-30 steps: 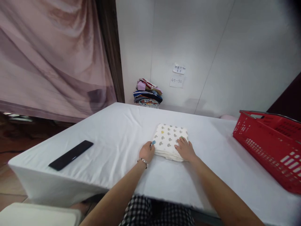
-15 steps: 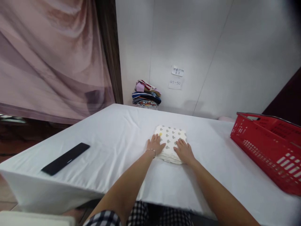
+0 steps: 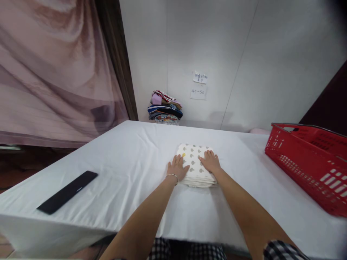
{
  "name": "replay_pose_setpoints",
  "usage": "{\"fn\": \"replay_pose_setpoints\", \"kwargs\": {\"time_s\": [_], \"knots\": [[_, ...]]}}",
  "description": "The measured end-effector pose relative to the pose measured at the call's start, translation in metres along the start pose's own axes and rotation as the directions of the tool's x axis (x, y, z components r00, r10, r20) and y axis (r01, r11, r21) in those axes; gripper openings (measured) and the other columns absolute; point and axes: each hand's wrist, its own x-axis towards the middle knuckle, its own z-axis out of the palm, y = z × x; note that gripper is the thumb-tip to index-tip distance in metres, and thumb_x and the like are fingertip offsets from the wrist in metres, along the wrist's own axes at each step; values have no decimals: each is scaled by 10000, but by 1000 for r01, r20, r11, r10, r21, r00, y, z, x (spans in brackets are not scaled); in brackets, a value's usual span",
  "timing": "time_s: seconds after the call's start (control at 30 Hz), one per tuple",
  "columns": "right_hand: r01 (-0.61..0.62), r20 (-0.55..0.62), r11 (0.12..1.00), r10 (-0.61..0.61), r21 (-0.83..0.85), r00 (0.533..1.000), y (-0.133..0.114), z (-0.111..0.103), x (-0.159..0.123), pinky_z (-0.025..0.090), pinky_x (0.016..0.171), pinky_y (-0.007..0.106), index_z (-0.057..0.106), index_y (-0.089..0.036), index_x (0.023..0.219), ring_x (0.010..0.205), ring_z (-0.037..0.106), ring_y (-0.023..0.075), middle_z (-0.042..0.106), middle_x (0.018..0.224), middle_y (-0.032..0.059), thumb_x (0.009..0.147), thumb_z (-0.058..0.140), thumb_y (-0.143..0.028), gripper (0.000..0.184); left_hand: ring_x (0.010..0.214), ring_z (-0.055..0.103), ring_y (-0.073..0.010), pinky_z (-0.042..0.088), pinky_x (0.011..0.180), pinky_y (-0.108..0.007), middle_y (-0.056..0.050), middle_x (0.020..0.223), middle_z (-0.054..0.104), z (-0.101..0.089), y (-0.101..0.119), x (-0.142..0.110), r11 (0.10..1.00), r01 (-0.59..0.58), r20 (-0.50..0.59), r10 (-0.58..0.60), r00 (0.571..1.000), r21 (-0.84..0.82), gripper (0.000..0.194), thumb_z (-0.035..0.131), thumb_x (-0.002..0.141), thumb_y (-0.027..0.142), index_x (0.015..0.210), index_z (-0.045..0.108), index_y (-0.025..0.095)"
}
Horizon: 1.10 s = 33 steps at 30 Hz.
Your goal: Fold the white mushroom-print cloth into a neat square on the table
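Note:
A folded white cloth (image 3: 196, 167) printed with grey apple-like shapes and a small yellow mark lies in front of me on the white-covered table (image 3: 130, 159). Several layers show along its near edge. My left hand (image 3: 177, 168) rests on its left side, fingers spread, a thin bracelet at the wrist. On the upper right part of the cloth my right hand (image 3: 210, 161) lies flat with its fingers apart. Neither hand grips the cloth.
A long black flat object (image 3: 67, 191) lies on the table's left part. At the right edge stands a red plastic basket (image 3: 306, 162). Behind the table is a stack of folded fabrics (image 3: 165, 107) near the wall. A pink curtain (image 3: 54, 72) hangs at left.
My right hand has slid a little up along the cloth's right side. The left hand stays on the left side. The whole view has shifted slightly.

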Motion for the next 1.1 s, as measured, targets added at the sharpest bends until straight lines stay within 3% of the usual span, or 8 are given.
{"fn": "replay_pose_setpoints", "kwargs": {"time_s": [0.13,0.3,0.4,0.5,0.6,0.7,1.1], "knots": [[18,-29,1000,-18,-8,999,8,13,3,88,1050,442,285,-113,1372,1350,72,243,184,1473,118,876,186,-537,661,1372,18,-230,113,1069,-505,-12,1504,71,-1,-1,0,1000,-14,-1,14,1000,-20,668,236,819,576,1403,217,252],[41,-59,999,-41,-6,997,7,14,2,133,1038,433,309,-121,1357,1344,82,237,221,1457,119,882,185,-543,647,1366,71,-263,87,1059,-541,-55,1492,149,-25,12,20,1000,21,89,-20,996,-12,706,287,785,617,1374,297,229],[38,-63,999,-38,-5,997,8,15,3,166,1030,428,308,-146,1357,1345,84,234,218,1461,105,887,200,-529,616,1371,29,-245,45,1075,-515,-47,1497,120,-35,22,42,999,-49,11,48,999,15,733,220,795,637,1386,284,208],[40,-62,999,-40,-5,997,9,15,3,194,1022,424,313,-169,1352,1343,97,236,220,1462,93,888,208,-532,598,1371,31,-240,25,1085,-487,-28,1500,101,-30,19,60,997,-67,-14,67,998,29,724,217,803,625,1399,256,215],[61,-65,998,-62,-12,996,9,15,3,220,1010,414,325,-170,1341,1337,115,233,247,1449,102,889,226,-525,583,1361,90,-276,99,1075,-491,-7,1504,66,-15,7,68,999,18,30,-17,999,-27,744,222,785,655,1410,217,251],[70,-75,997,-71,-10,995,9,15,3,218,1011,408,328,-158,1336,1339,102,230,246,1448,107,891,219,-524,587,1352,117,-288,167,1058,-478,9,1506,40,-6,-2,70,998,20,24,-19,1000,-57,754,216,776,671,1412,202,266],[44,-46,999,-44,-8,998,9,15,5,246,1005,397,311,-180,1350,1349,88,225,222,1463,87,889,218,-529,586,1333,193,-296,200,1039,-487,4,1504,31,-8,-13,60,996,-21,76,27,997,-87,743,303,766,639,1413,178,296]]}}
